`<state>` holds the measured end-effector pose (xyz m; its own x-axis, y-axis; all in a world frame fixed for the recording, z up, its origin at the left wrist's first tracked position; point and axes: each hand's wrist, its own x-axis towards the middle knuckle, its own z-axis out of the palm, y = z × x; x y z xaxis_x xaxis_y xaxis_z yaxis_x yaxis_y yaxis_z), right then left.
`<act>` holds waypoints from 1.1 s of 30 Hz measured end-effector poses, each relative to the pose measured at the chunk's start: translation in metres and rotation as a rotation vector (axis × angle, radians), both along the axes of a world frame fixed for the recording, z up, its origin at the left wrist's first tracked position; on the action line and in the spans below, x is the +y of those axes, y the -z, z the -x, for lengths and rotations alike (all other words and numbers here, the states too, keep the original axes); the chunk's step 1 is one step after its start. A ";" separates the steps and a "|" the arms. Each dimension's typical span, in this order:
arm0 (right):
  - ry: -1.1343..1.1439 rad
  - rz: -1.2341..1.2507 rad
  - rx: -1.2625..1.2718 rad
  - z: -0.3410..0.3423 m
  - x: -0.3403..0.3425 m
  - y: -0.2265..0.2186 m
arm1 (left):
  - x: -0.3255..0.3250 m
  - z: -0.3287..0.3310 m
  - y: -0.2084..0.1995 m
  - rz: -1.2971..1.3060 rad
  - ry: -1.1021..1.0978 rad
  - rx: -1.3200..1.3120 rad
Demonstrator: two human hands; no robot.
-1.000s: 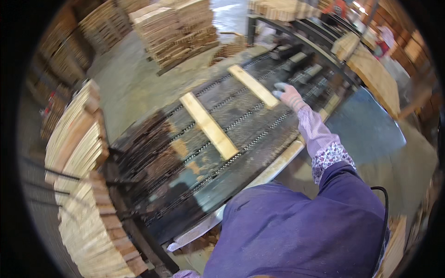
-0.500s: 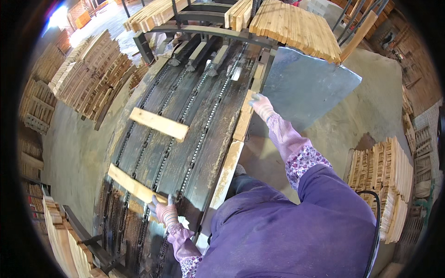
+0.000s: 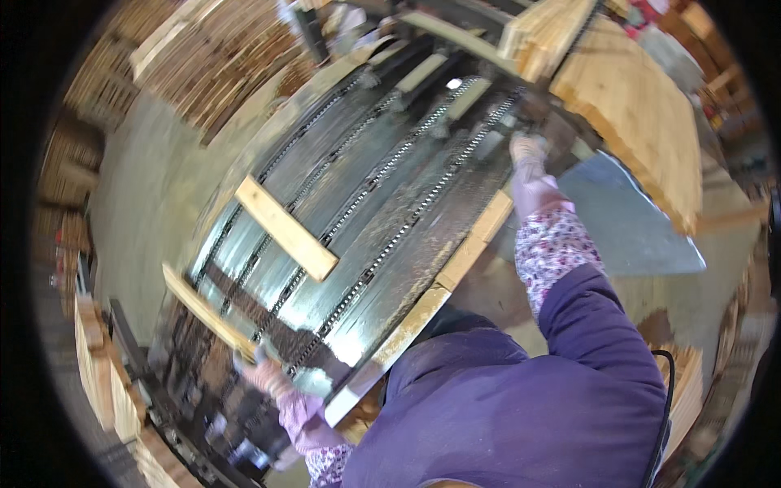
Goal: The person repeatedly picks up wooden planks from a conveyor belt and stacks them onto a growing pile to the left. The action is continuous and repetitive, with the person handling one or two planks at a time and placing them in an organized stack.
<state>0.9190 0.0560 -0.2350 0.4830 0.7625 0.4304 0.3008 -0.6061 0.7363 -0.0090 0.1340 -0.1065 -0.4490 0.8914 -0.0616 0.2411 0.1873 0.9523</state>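
My left hand (image 3: 267,376), in a pale striped glove, is closed round the near end of a wooden board (image 3: 203,311). That board slants across the dark conveyor bed (image 3: 390,285) at its near left. Another board (image 3: 286,230) lies loose across the chains (image 3: 423,195), farther along. My right hand (image 3: 529,153), also gloved, reaches to the far right side of the bed, close to the stacked boards. Motion smears its fingers, so I cannot make out whether it grips anything.
Wooden strips (image 3: 474,242) run along the conveyor's right edge. Stacked boards (image 3: 630,114) stand at the far right above a grey sheet (image 3: 622,215). More timber piles (image 3: 215,61) stand at the far left, and boards (image 3: 106,366) lean at the near left.
The view has turned, so the conveyor slants more to the right. My right hand has moved forward from the edge strip to the far end. My left hand stays at its board's end.
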 end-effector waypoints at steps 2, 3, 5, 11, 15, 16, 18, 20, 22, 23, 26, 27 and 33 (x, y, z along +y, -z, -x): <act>-0.026 -0.452 0.513 0.043 0.035 0.045 | -0.004 -0.041 -0.034 -0.073 -0.012 0.050; -0.016 -0.563 0.575 0.035 0.036 0.047 | 0.005 -0.070 -0.034 -0.100 0.025 0.051; 0.194 -0.602 0.777 0.041 0.043 0.044 | 0.019 -0.138 -0.040 -0.148 0.033 0.049; 0.673 -0.313 0.993 -0.050 0.042 0.026 | 0.077 -0.238 0.029 0.071 0.269 0.572; 0.498 -0.466 0.963 0.028 0.068 -0.029 | 0.060 -0.252 0.002 0.542 0.229 1.075; 0.466 -0.518 0.930 0.041 0.064 -0.058 | 0.061 -0.239 0.017 0.441 0.257 1.095; 0.459 -0.697 0.797 0.054 0.049 -0.093 | 0.069 -0.246 0.015 0.526 0.265 1.074; 0.476 -0.876 0.892 0.059 0.056 -0.121 | 0.073 -0.238 0.012 0.544 0.272 0.940; 0.395 -0.995 1.044 0.071 0.045 -0.121 | 0.074 -0.230 0.017 0.551 0.279 0.896; 0.273 -1.048 1.014 0.084 0.039 -0.118 | 0.075 -0.227 0.017 0.550 0.277 0.874; -0.052 -1.193 1.462 0.147 -0.005 -0.101 | 0.078 -0.189 0.036 0.316 0.236 0.466; 0.035 -1.333 1.654 0.180 -0.019 -0.101 | 0.077 -0.176 0.040 0.302 0.196 0.256; 0.435 -1.598 1.921 0.284 -0.097 -0.066 | 0.062 -0.185 -0.024 0.140 0.278 -0.496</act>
